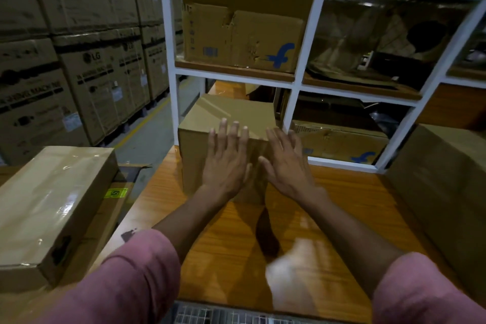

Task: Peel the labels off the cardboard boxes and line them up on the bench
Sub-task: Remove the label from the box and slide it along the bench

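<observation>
A plain cardboard box (226, 113) stands on the orange wooden bench (342, 208), at its far edge under the white shelf. My left hand (226, 160) lies flat against the box's near face, fingers straight and reaching over the top edge. My right hand (286, 163) is spread open beside it at the box's near right corner, slightly blurred. A blurred white patch (292, 271), perhaps a label, lies on the bench near the front edge. No label shows on the box's visible faces.
A long taped box (52, 205) lies on the left atop flat cardboard with a yellow sticker (115, 193). A large box (441, 181) stands at the right. The white shelf unit (297, 81) holds printed boxes (242, 37). Stacked cartons (79, 60) line the aisle.
</observation>
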`<state>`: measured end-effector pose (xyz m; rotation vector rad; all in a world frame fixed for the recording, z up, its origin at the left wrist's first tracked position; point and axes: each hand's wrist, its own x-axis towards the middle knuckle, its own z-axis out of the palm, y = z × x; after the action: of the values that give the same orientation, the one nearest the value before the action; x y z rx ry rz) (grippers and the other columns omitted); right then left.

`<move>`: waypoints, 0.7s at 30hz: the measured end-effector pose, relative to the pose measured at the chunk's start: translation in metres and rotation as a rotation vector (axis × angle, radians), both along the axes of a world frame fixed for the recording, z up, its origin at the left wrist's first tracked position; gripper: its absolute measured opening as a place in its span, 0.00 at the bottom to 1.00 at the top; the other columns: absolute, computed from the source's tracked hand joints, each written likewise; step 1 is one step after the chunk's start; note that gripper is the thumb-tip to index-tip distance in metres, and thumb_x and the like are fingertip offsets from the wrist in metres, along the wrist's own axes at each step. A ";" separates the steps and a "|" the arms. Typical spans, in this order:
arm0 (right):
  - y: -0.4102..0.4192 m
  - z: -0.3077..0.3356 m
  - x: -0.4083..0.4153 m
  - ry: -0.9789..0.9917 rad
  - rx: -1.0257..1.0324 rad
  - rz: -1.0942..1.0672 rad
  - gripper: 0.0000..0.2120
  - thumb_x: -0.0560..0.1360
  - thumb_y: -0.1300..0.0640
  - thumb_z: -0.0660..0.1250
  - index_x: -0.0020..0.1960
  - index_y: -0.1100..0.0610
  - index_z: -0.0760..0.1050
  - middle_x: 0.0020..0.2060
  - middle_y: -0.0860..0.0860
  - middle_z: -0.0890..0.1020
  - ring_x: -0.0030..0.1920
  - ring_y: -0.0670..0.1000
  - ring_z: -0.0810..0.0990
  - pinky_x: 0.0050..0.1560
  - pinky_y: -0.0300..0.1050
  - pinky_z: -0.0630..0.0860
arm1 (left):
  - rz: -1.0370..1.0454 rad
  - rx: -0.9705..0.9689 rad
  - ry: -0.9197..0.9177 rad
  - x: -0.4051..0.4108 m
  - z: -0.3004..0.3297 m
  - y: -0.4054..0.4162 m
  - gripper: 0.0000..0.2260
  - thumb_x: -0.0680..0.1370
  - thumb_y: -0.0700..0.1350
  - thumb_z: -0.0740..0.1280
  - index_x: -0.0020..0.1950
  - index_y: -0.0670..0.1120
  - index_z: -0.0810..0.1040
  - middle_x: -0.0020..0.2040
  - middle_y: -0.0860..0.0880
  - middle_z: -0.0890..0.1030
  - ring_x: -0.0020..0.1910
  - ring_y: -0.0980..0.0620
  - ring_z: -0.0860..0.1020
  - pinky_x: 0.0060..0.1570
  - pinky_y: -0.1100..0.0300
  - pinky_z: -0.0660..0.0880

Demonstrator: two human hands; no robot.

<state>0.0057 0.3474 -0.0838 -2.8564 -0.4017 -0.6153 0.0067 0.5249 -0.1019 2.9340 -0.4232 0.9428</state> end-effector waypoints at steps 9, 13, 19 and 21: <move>-0.122 -0.003 -0.086 -0.153 0.049 -0.149 0.28 0.78 0.45 0.57 0.76 0.52 0.65 0.74 0.53 0.70 0.74 0.60 0.65 0.71 0.62 0.68 | -0.262 -0.024 -0.022 -0.055 0.002 -0.164 0.32 0.78 0.49 0.62 0.80 0.42 0.58 0.81 0.39 0.57 0.82 0.36 0.46 0.77 0.34 0.48; -0.190 0.009 -0.122 -0.179 0.064 -0.236 0.23 0.79 0.51 0.66 0.72 0.55 0.71 0.71 0.54 0.74 0.71 0.58 0.70 0.66 0.58 0.70 | -0.372 -0.030 0.045 -0.085 0.017 -0.240 0.34 0.80 0.52 0.64 0.81 0.43 0.54 0.82 0.40 0.55 0.82 0.38 0.42 0.78 0.36 0.44; -0.285 0.025 -0.172 -0.198 0.067 -0.323 0.17 0.77 0.53 0.69 0.65 0.56 0.78 0.62 0.53 0.81 0.62 0.57 0.76 0.59 0.56 0.74 | -0.489 -0.020 0.111 -0.126 0.031 -0.337 0.37 0.77 0.51 0.68 0.81 0.42 0.56 0.81 0.40 0.58 0.82 0.38 0.44 0.79 0.37 0.43; -0.313 0.034 -0.184 -0.179 0.044 -0.339 0.16 0.78 0.51 0.66 0.63 0.54 0.79 0.61 0.52 0.82 0.61 0.57 0.77 0.59 0.56 0.75 | -0.527 -0.005 0.109 -0.135 0.032 -0.365 0.36 0.78 0.52 0.67 0.81 0.42 0.56 0.80 0.40 0.59 0.82 0.38 0.46 0.78 0.37 0.45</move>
<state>-0.1788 0.0339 -0.0502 -2.8564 0.0765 -0.9304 -0.1284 0.1599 -0.0696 2.6251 -1.1065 0.7013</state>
